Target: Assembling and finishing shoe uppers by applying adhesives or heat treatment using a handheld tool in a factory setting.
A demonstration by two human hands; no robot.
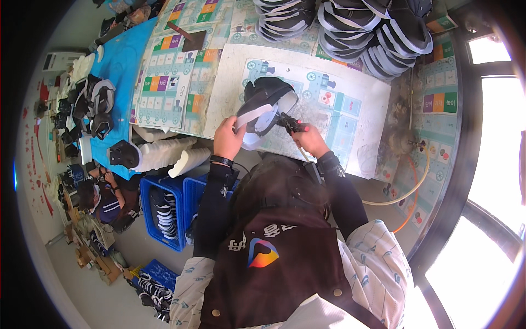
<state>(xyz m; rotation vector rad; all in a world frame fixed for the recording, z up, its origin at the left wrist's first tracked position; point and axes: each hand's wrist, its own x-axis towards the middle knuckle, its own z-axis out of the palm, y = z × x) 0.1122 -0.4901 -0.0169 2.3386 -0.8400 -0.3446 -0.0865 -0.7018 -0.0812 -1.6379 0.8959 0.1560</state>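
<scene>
While held tilted over the near edge of the white board (356, 131), left of its middle, steadied by the left hand (229, 138): a black-and-grey shoe upper (262, 120), pinched at its pale side band between bent fingers, with little gap left. Cannot tell whether resting on the board. Probably gripped by the side to leave its hollow clear, and angled to face the right hand (310, 141). Wrapped tightly in that hand's fingers: a dark, crusted tool (287, 123), perhaps a spray gun, pointed into the hollow.

Along the far edge of the surface (241, 27), toward its far right corner, stacks of similar uppers (350, 33), nested perhaps to save room. Beyond its left edge, a blue-covered table (131, 46); lower down, a co-worker (108, 203) and a blue crate (146, 208) of shoe parts. Past the right edge, a pale hose (428, 164) and bright windows (501, 131).
</scene>
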